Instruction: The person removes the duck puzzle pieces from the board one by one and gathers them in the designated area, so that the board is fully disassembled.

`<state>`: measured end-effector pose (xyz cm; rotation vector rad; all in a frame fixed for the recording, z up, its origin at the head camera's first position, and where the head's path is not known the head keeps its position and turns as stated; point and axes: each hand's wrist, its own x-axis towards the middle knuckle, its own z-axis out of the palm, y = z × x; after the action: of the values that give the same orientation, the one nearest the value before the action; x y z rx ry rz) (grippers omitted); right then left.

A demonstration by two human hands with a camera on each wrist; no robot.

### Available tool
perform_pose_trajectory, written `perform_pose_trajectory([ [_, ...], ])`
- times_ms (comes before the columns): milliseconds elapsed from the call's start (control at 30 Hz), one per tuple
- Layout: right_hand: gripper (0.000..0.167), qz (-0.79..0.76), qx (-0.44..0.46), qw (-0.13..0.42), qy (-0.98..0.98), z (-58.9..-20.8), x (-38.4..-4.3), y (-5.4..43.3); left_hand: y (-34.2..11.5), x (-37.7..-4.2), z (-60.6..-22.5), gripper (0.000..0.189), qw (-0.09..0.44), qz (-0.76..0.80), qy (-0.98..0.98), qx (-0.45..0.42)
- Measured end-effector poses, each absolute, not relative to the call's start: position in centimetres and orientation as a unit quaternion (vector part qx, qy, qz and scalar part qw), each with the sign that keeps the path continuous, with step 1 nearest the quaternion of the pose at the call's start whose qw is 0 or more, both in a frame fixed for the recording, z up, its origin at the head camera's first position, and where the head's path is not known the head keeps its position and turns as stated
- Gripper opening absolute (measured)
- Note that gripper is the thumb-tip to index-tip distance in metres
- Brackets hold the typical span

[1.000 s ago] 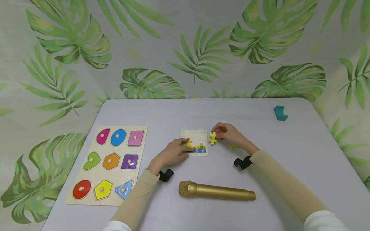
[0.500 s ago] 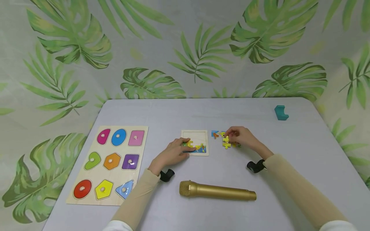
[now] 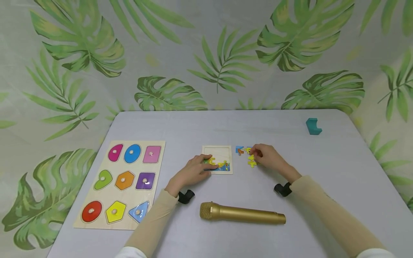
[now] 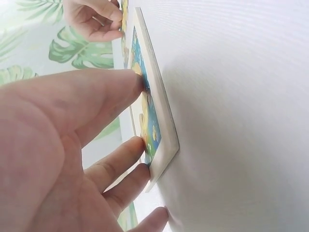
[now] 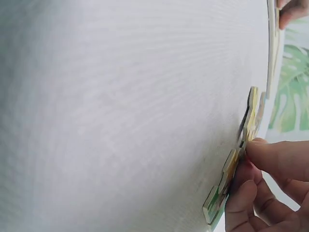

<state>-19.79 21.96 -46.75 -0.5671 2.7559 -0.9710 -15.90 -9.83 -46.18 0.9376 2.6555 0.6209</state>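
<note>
A small wooden jigsaw frame (image 3: 217,151) lies mid-table, with blue and yellow puzzle pieces (image 3: 223,166) along its near side. My left hand (image 3: 195,169) rests on it, thumb and fingertips pressing the pieces and border, as the left wrist view shows. To the right, my right hand (image 3: 269,156) pinches a yellow puzzle piece (image 3: 252,161) between thumb and fingers. In the right wrist view that piece (image 5: 251,113) tilts off the table, close to other loose pieces (image 5: 216,203). A blue and orange piece (image 3: 239,149) lies between frame and hand. Some loose pieces are hidden by the right hand.
A wooden shape board (image 3: 129,195) with several knobbed coloured shapes lies at the left, partly under the left sleeve. A gold microphone (image 3: 242,213) lies in front, between the forearms. A teal block (image 3: 313,126) sits at the back right. Leaf-patterned cloth hangs behind.
My right hand has moved right with the yellow piece, from beside the frame back to the loose pieces, uncovering the blue and orange one. The left hand has stayed in place.
</note>
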Motion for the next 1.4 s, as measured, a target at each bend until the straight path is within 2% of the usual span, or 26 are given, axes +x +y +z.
perform_pose_trajectory([
  [433, 0.012, -0.318, -0.196, 0.079, 0.924, -46.5, -19.8, 21.2, -10.4, -15.7, -46.6, 0.037, 0.118, 0.232, 0.905, 0.336],
  [667, 0.011, -0.368, -0.175, 0.088, 0.909, -46.0, -20.0, 20.5, -10.9, -15.6, -46.5, 0.034, 0.105, 0.239, 0.902, 0.343],
  [933, 0.012, -0.413, -0.217, 0.116, 0.877, -45.1, -20.6, 16.7, -12.1, -15.4, -46.5, 0.033, 0.086, 0.222, 0.912, 0.333],
  [1400, 0.026, -0.421, -0.26, 0.17, 0.853, -46.0, -20.8, 10.5, -12.1, -15.4, -46.8, 0.033, 0.088, 0.244, 0.909, 0.327],
])
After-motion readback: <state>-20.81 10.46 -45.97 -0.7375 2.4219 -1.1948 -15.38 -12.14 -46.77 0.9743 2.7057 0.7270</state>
